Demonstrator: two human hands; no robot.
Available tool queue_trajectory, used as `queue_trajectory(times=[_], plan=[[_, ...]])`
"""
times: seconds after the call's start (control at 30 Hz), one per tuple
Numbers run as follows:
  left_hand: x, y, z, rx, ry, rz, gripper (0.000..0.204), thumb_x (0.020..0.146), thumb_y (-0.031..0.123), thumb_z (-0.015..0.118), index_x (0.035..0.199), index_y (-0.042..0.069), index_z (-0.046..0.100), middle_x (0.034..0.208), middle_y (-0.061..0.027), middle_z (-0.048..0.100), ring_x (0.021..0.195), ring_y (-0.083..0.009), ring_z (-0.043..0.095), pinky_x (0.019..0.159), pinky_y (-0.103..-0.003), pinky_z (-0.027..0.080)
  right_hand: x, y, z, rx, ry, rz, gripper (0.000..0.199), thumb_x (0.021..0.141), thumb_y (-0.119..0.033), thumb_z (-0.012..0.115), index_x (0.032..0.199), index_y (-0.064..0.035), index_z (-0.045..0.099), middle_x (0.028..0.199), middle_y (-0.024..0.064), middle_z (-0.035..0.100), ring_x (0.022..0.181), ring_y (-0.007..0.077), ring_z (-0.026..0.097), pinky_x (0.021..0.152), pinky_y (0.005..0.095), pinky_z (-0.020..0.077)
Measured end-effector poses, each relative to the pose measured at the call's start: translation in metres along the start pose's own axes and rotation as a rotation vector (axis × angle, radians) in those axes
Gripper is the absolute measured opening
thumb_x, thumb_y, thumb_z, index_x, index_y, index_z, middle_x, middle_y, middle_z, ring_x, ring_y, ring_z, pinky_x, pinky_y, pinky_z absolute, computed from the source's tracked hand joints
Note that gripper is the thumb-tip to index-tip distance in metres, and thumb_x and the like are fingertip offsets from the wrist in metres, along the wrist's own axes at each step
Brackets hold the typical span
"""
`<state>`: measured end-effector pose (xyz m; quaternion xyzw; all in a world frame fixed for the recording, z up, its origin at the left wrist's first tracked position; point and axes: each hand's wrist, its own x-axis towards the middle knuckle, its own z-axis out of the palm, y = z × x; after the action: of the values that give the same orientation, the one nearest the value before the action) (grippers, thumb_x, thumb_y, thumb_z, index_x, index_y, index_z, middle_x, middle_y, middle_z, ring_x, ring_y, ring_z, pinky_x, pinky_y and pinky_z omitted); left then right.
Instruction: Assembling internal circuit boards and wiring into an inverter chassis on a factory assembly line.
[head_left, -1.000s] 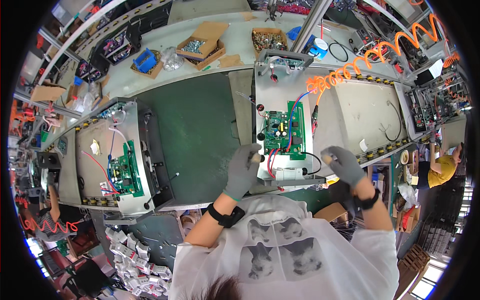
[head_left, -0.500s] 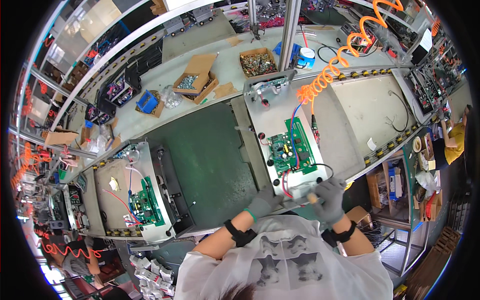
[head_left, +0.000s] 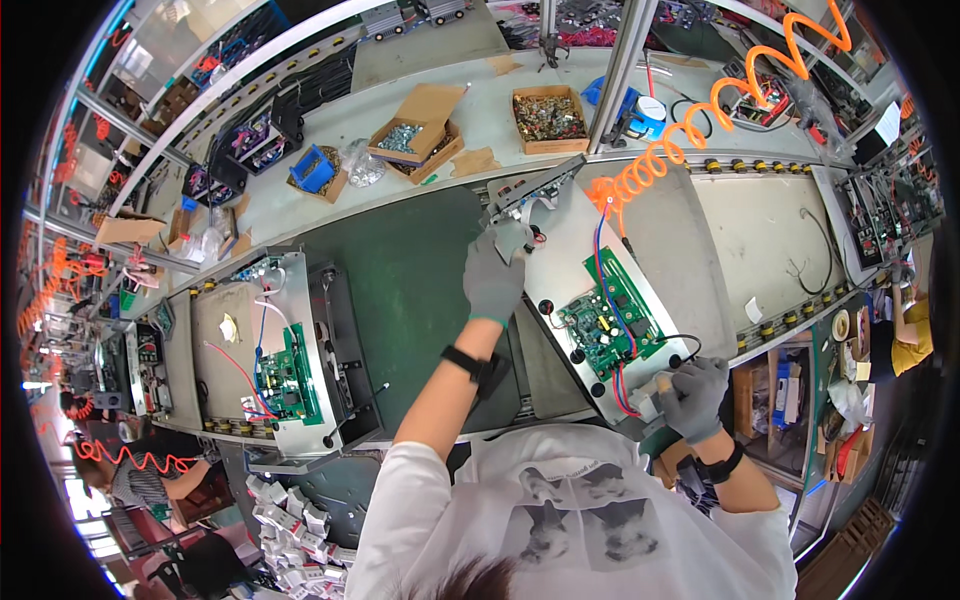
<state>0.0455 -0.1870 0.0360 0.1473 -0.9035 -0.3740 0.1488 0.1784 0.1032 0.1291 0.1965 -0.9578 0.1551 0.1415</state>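
Note:
A metal chassis (head_left: pixel 560 262) with a green circuit board (head_left: pixel 612 318) lies turned at an angle on the conveyor in front of me. My left hand (head_left: pixel 497 270), in a grey glove, is closed on its far left corner, beside the raised end panel (head_left: pixel 545 190). At the near right end, my gloved right hand (head_left: pixel 692 398) is closed around the chassis edge; part of that grip is hidden. Red and blue wires (head_left: pixel 606 262) run across the board. A black cable (head_left: pixel 682 338) loops out close to my right hand.
Another chassis (head_left: pixel 285 345) with a green board stands on the line at left. An orange coiled hose (head_left: pixel 655 165) hangs above the far end. Boxes of small metal parts (head_left: pixel 550 118) and a blue bin (head_left: pixel 313 172) sit on the back bench. Other people work at both sides.
My left hand has gone from the chassis's near edge to its far left corner. The chassis has turned, its near end swinging right along with my right hand.

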Motion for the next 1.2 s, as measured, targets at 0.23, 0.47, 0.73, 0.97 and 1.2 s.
queue_trajectory(times=[0.23,0.47,0.73,0.97,1.2], plan=[[0.003,0.005,0.030,0.186,-0.218,-0.081,0.042,0.075,0.029,0.061,0.113,0.013,0.057,0.112,-0.0128,0.054,0.114,-0.0361,0.040,0.090,-0.048,0.039,0.000,0.004,0.002,0.038,0.008,-0.013,0.021,0.064,-0.021,0.063,0.049,-0.0100,0.054,0.051,0.0039,0.051,0.053,0.0236,0.048,0.060,0.0366,0.0316],[-0.093,0.049,-0.003,-0.174,-0.515,0.178,0.035,0.084,0.029,0.056,0.106,0.002,0.057,0.096,-0.0168,0.059,0.089,-0.0329,0.054,0.079,-0.041,0.044,0.026,0.021,-0.021,0.073,-0.515,-0.142,0.018,0.069,-0.025,0.061,0.059,-0.0107,0.061,0.058,0.0036,0.055,0.063,0.0254,0.054,0.063,0.0385,0.0372],[-0.110,0.076,-0.027,-0.609,-0.580,0.062,0.037,0.087,0.035,0.055,0.101,0.001,0.053,0.083,-0.0170,0.058,0.077,-0.0296,0.059,0.068,-0.038,0.046,0.137,-0.013,-0.005,0.202,-0.304,-0.521,0.032,0.071,-0.014,0.063,0.103,-0.0118,0.056,0.102,0.0056,0.057,0.091,0.0257,0.055,0.075,0.0378,0.0458],[-0.107,0.065,-0.042,-0.603,-0.699,-0.150,0.036,0.085,0.026,0.062,0.112,0.003,0.054,0.091,-0.0089,0.059,0.077,-0.0122,0.056,0.069,-0.028,0.046,0.146,-0.001,0.038,0.081,-0.534,-0.705,0.032,0.066,-0.008,0.064,0.097,-0.0140,0.059,0.090,0.0015,0.056,0.091,0.0223,0.053,0.074,0.0343,0.0453],[-0.102,0.071,-0.049,-0.545,-0.180,0.270,0.028,0.076,0.013,0.068,0.101,0.005,0.059,0.088,-0.0085,0.056,0.074,-0.0173,0.056,0.066,-0.031,0.048,0.147,-0.015,0.040,-0.103,-0.580,-0.832,0.020,0.068,-0.014,0.064,0.088,-0.0152,0.063,0.086,0.0004,0.055,0.088,0.0207,0.052,0.073,0.0328,0.0432]])
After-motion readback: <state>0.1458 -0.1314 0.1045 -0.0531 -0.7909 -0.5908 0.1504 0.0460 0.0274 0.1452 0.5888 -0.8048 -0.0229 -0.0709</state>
